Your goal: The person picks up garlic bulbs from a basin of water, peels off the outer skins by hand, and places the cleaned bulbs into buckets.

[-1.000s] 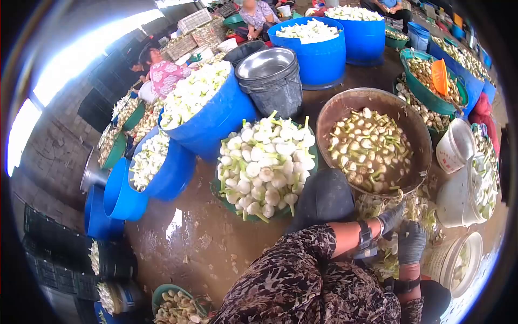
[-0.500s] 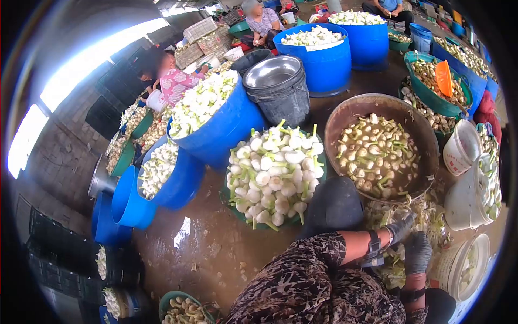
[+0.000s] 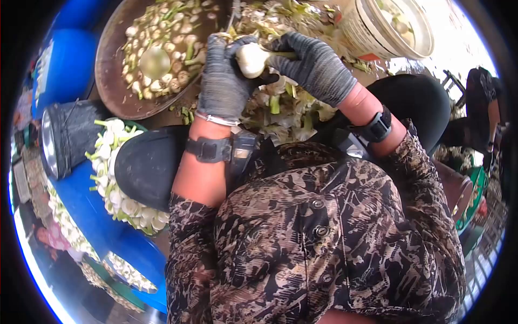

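In the middle top of the head view, a white garlic bulb [image 3: 252, 60] with a green stem is held between both gloved hands. My left hand [image 3: 225, 81], in a grey knit glove, is closed with its fingers against the bulb's left side. The fingers of my right hand [image 3: 318, 67], gloved alike, are closed around the stem on the other side. A thin grey strip [image 3: 235, 15] sticks up beyond my left fingers. Beneath the hands lies a heap of garlic peels and leaf trimmings [image 3: 280, 110].
A wide brown basin [image 3: 110, 86] of garlic bulbs in water is at upper left. Trimmed garlic [image 3: 121, 191] is heaped beside my left knee, near a dark bucket [image 3: 81, 135] and blue tubs [image 3: 67, 59]. A white bucket [image 3: 361, 32] leans at upper right.
The head view has tilted down and turned, so my torso and both hands now show larger and nearer the middle. The garlic bulb between the hands now shows; earlier it was not visible.
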`<state>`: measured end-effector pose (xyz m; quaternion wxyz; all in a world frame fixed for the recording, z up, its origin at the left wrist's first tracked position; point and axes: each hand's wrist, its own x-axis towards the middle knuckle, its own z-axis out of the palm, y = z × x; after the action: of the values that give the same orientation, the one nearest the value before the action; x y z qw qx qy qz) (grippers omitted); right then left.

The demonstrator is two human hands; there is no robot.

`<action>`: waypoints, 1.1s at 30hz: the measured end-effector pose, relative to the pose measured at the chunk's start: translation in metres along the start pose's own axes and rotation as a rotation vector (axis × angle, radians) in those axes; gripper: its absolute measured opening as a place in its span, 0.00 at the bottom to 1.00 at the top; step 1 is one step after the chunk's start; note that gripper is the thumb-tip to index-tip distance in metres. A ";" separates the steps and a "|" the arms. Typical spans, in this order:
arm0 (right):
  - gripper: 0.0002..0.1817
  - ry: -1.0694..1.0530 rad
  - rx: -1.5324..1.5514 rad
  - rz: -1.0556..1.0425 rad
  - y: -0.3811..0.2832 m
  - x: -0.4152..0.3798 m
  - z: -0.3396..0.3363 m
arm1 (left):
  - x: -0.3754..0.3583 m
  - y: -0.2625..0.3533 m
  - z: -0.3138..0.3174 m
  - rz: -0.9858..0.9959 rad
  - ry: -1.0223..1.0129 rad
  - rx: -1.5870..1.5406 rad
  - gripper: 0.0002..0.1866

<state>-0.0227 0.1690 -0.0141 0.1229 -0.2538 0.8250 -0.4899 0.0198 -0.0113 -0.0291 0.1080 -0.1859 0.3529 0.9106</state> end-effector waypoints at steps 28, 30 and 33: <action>0.17 0.093 0.160 0.191 -0.009 -0.016 -0.019 | 0.013 -0.007 0.021 0.420 -0.183 1.083 0.24; 0.17 0.092 0.049 0.225 -0.001 -0.015 -0.026 | 0.012 -0.008 0.032 0.414 -0.212 1.116 0.27; 0.16 0.163 0.204 0.247 0.020 -0.013 -0.024 | 0.014 -0.014 0.045 0.363 -0.260 1.070 0.36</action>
<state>-0.0286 0.2018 -0.0197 0.1399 -0.0960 0.8030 -0.5713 -0.0001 0.0306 -0.0132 0.0716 0.0712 0.7742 0.6249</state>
